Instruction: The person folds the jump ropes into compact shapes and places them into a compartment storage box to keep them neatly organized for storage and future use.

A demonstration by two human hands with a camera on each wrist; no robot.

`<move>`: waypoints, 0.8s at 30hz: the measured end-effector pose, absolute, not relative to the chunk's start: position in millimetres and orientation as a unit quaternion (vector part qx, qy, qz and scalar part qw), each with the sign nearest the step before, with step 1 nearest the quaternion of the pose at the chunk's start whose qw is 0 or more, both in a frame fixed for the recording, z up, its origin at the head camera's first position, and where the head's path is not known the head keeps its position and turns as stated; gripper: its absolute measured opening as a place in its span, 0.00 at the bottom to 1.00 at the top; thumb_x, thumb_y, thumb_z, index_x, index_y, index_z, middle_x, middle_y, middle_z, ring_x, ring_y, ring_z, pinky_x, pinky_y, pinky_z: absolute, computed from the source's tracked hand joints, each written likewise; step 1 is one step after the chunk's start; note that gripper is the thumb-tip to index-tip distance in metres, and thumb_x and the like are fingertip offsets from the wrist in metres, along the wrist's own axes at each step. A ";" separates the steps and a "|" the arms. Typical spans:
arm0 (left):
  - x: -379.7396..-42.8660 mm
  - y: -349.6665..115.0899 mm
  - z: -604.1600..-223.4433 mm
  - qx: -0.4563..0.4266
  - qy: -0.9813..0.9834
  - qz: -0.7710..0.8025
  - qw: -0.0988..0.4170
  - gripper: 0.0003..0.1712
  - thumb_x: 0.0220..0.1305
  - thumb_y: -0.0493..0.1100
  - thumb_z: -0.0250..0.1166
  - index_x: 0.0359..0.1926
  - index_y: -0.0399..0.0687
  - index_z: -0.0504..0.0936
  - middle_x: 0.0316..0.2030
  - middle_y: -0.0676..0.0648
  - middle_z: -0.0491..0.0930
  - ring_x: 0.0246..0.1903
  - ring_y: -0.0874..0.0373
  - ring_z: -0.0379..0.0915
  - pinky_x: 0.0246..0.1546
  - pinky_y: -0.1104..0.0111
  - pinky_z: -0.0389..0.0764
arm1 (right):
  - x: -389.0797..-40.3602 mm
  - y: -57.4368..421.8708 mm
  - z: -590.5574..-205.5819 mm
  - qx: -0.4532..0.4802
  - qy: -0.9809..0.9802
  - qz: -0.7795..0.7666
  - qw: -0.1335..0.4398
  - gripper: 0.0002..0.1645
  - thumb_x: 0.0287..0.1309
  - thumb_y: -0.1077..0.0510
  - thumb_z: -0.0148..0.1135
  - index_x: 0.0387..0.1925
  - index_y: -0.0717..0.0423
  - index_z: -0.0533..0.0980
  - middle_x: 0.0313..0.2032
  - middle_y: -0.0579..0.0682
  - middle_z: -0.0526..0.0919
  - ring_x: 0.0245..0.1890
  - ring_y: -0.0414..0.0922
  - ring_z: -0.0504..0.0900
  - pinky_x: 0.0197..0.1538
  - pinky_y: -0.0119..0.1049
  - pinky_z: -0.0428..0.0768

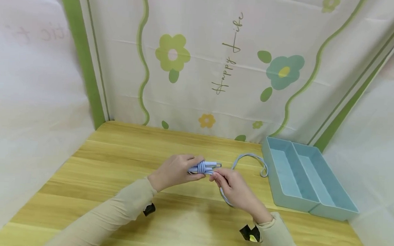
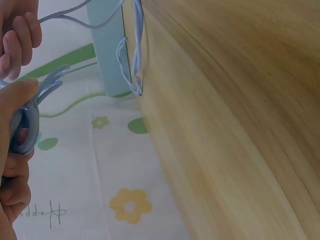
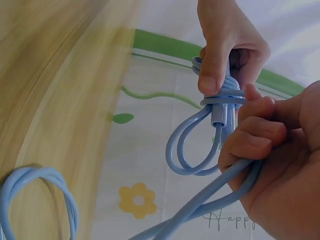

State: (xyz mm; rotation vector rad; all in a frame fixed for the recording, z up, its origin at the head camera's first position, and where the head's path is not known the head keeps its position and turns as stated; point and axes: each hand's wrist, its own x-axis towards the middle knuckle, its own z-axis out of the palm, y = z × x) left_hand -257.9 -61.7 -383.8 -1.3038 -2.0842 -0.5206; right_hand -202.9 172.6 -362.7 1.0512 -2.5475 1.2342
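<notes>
A light blue cord (image 1: 201,167) is gathered into a bundle, with turns wrapped round its middle and loops sticking out at one end. My left hand (image 1: 176,171) grips this bundle between thumb and fingers above the table. Beside it, my right hand (image 1: 235,187) pinches the cord just off the bundle, its fingers curled round two strands in the right wrist view. A short tube-like blue piece (image 3: 218,115) shows among the loops there. From the right hand the loose doubled length (image 1: 251,155) trails down to the table. Part of the bundle is hidden by the left fingers.
A blue tray (image 1: 290,202) with two long compartments stands at the right of the wooden table (image 1: 116,149). The cord's far loop lies close by its left wall. Behind the table hangs a white curtain (image 1: 198,97) with printed flowers.
</notes>
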 end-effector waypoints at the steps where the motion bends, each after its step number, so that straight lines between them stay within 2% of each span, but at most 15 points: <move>1: -258.1 -61.5 -383.6 -0.494 -0.787 -0.196 0.312 0.23 0.56 0.49 0.76 0.46 0.43 0.78 0.28 0.49 0.80 0.20 0.65 0.73 0.19 0.78 0.72 | -202.5 172.3 -362.2 0.344 -0.840 0.416 0.057 0.15 0.75 0.62 0.48 0.34 0.53 0.79 0.21 0.46 0.71 0.20 0.36 0.67 0.28 0.33 0.73; 5: -258.2 -60.5 -381.3 -0.496 -0.781 -0.196 0.325 0.22 0.54 0.50 0.77 0.43 0.43 0.79 0.25 0.50 0.79 0.18 0.66 0.72 0.18 0.79 0.70 | -200.8 171.8 -359.3 0.334 -0.830 0.444 0.043 0.15 0.75 0.61 0.47 0.34 0.53 0.79 0.21 0.50 0.71 0.19 0.36 0.64 0.27 0.33 0.71; 12: -259.3 -59.7 -375.9 -0.514 -0.761 -0.199 0.341 0.21 0.52 0.48 0.78 0.40 0.43 0.79 0.22 0.51 0.78 0.15 0.68 0.68 0.17 0.83 0.66 | -201.0 173.7 -354.8 0.325 -0.827 0.457 0.045 0.14 0.74 0.63 0.49 0.37 0.55 0.81 0.24 0.42 0.72 0.19 0.37 0.65 0.26 0.33 0.71; 16: -260.0 -59.8 -375.3 -0.526 -0.757 -0.184 0.340 0.21 0.50 0.49 0.78 0.39 0.45 0.79 0.19 0.53 0.75 0.13 0.68 0.65 0.16 0.83 0.64 | -203.7 178.1 -355.0 0.345 -0.821 0.445 0.092 0.09 0.71 0.63 0.55 0.37 0.53 0.82 0.26 0.41 0.75 0.19 0.37 0.67 0.22 0.31 0.69; 19: -259.5 -60.5 -378.1 -0.538 -0.756 -0.180 0.327 0.21 0.50 0.50 0.78 0.38 0.45 0.79 0.19 0.53 0.75 0.14 0.68 0.67 0.17 0.84 0.66 | -206.8 181.9 -356.5 0.387 -0.808 0.420 0.145 0.06 0.63 0.66 0.64 0.39 0.55 0.83 0.27 0.40 0.76 0.19 0.35 0.66 0.21 0.28 0.67; 24: -258.7 -60.2 -380.5 -0.550 -0.760 -0.200 0.283 0.19 0.51 0.48 0.77 0.38 0.44 0.81 0.21 0.52 0.77 0.17 0.68 0.70 0.21 0.85 0.68 | -214.1 186.7 -358.9 0.451 -0.781 0.377 0.211 0.14 0.51 0.71 0.72 0.41 0.57 0.85 0.28 0.42 0.78 0.20 0.32 0.63 0.22 0.22 0.63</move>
